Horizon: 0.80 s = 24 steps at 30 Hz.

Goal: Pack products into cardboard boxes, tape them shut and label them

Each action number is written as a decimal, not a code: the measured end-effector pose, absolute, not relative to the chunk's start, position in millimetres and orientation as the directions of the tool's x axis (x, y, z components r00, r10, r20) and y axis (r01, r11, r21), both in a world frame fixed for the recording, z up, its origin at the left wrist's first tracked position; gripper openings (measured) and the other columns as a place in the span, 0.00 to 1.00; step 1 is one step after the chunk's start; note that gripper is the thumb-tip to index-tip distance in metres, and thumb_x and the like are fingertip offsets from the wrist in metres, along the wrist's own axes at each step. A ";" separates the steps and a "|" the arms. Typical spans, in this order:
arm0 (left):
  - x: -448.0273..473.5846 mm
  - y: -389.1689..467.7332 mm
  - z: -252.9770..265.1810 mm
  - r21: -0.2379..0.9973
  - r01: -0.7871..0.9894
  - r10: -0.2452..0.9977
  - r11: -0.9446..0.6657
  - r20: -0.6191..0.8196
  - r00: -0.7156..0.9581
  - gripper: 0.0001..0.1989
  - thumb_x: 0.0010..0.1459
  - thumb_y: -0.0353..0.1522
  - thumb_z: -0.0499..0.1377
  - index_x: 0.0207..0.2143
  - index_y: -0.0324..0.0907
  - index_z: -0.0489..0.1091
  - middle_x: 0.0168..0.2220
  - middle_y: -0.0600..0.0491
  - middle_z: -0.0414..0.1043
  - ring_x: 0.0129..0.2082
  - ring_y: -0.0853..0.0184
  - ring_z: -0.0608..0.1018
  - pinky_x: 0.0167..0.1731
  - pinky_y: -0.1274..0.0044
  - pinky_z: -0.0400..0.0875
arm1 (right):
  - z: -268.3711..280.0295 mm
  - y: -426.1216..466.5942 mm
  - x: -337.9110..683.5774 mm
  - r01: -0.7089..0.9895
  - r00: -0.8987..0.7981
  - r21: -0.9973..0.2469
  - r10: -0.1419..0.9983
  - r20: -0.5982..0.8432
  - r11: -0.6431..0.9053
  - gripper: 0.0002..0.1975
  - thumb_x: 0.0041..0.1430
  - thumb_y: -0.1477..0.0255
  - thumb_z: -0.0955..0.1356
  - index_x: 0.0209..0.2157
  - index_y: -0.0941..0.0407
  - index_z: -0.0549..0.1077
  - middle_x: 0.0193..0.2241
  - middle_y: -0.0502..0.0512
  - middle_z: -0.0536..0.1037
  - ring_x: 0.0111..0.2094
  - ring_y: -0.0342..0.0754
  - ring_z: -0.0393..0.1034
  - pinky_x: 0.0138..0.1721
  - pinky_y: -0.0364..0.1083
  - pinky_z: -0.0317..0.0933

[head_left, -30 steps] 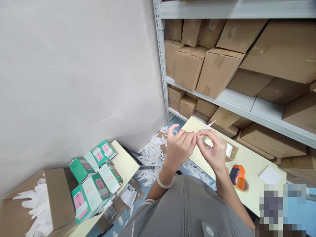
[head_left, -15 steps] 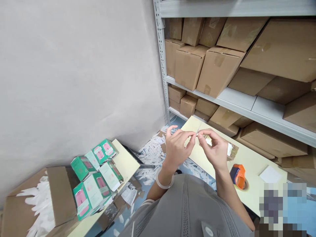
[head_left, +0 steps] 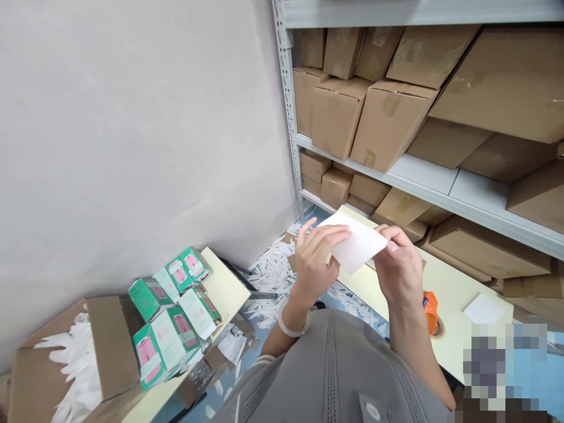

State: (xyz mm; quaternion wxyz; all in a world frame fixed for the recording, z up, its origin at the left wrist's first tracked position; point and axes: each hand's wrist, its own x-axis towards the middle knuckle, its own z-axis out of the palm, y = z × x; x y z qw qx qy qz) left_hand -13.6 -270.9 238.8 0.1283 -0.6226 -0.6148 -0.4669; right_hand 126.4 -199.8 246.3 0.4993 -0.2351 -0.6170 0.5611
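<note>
A thin white sheet point(head_left: 359, 242), paper-like, is held up between my two hands above the cream table point(head_left: 456, 346). My left hand point(head_left: 316, 258) has its fingers over the sheet's left part, with the thumb underneath. At the opposite corner, my right hand point(head_left: 400, 264) pinches the sheet between thumb and fingers. Just right of my right wrist lies an orange tape dispenser point(head_left: 430, 311), partly hidden by the arm. A small white stack point(head_left: 482, 309) rests farther right on the same table.
Green and pink boxes point(head_left: 150, 352) cover part of a second table point(head_left: 224, 276) at left. An open carton point(head_left: 112, 346) holds white strips. Scattered white strips point(head_left: 275, 264) litter the floor. Metal shelves point(head_left: 423, 173) with brown cartons point(head_left: 392, 123) stand ahead.
The white sheet, seen nearly edge-on before, now turns its broad face to me. My right hand has moved slightly right, away from the left, and rotated.
</note>
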 end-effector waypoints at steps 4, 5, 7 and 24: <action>-12.9 -270.5 238.4 0.489 0.837 0.569 -0.245 0.771 -0.284 0.09 0.65 0.27 0.54 0.37 0.47 0.73 0.36 0.57 0.81 0.40 0.69 0.81 0.61 0.61 0.63 | 245.9 -197.3 125.4 -0.289 -0.373 -0.925 0.862 0.345 0.245 0.08 0.63 0.64 0.64 0.32 0.52 0.66 0.32 0.53 0.71 0.34 0.50 0.68 0.38 0.49 0.63; -12.8 -269.8 237.8 0.519 0.815 0.566 -0.257 0.765 -0.308 0.09 0.65 0.27 0.54 0.37 0.47 0.73 0.34 0.58 0.81 0.37 0.69 0.81 0.61 0.62 0.63 | 244.8 -195.8 125.0 -0.278 -0.342 -0.923 0.871 0.353 0.265 0.08 0.63 0.64 0.64 0.32 0.52 0.67 0.32 0.53 0.71 0.36 0.50 0.68 0.40 0.50 0.63; -12.9 -267.8 235.9 0.576 0.773 0.579 -0.268 0.737 -0.349 0.07 0.66 0.29 0.55 0.37 0.47 0.73 0.33 0.59 0.80 0.33 0.70 0.81 0.60 0.63 0.65 | 242.1 -192.2 124.8 -0.217 -0.236 -0.914 0.890 0.389 0.342 0.08 0.64 0.63 0.65 0.34 0.52 0.70 0.34 0.54 0.72 0.39 0.51 0.69 0.45 0.51 0.63; -17.0 -267.0 235.4 0.791 0.612 0.807 0.021 0.348 -0.478 0.12 0.62 0.35 0.61 0.48 0.50 0.71 0.48 0.55 0.78 0.47 0.62 0.76 0.52 0.68 0.68 | 239.9 -178.9 146.5 0.213 -0.282 -0.845 0.859 0.427 0.490 0.06 0.57 0.65 0.72 0.32 0.52 0.76 0.31 0.51 0.78 0.34 0.49 0.71 0.40 0.48 0.64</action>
